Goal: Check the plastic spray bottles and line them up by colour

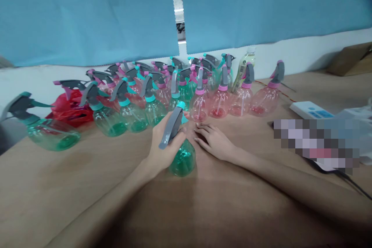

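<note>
My left hand point(162, 145) is closed around the neck of a green spray bottle point(183, 159) with a grey and teal trigger head. That bottle stands near the middle of the wooden table, tilted a little. Flat on the tabletop to its right lies my right hand point(216, 141), fingers stretched out and holding nothing. Just beyond my hands is a front row of spray bottles: green ones such as this green bottle point(135, 118) to the left, pink ones such as this pink bottle point(222, 102) to the right.
Several more spray bottles crowd behind the front row. A red plastic bag point(68, 104) sits at the left, near a lone green bottle point(54, 133). At right are a white device point(310, 109), a pixelated object and a cable. A drink bottle point(244, 66) stands behind; a cardboard box point(350, 60) lies far right.
</note>
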`<state>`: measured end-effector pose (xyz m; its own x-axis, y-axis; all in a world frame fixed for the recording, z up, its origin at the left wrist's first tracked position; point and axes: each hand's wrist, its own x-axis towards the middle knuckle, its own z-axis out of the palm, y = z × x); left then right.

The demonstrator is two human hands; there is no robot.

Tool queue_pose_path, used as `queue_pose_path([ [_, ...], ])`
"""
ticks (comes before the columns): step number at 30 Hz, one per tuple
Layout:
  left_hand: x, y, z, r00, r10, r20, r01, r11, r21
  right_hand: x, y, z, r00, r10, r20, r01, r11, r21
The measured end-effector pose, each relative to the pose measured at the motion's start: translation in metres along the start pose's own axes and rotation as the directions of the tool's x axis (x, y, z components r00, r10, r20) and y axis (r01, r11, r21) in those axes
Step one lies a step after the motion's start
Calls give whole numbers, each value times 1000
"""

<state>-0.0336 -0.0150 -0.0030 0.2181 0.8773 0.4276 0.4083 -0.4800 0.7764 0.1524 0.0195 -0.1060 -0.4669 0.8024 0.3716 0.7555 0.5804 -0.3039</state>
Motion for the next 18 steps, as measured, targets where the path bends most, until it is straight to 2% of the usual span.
queue_pose_path([
  [18, 1, 0, 0, 1000, 13, 10, -13, 1000, -6, 0, 0, 1, 1000, 1, -13, -1, 1000, -1],
])
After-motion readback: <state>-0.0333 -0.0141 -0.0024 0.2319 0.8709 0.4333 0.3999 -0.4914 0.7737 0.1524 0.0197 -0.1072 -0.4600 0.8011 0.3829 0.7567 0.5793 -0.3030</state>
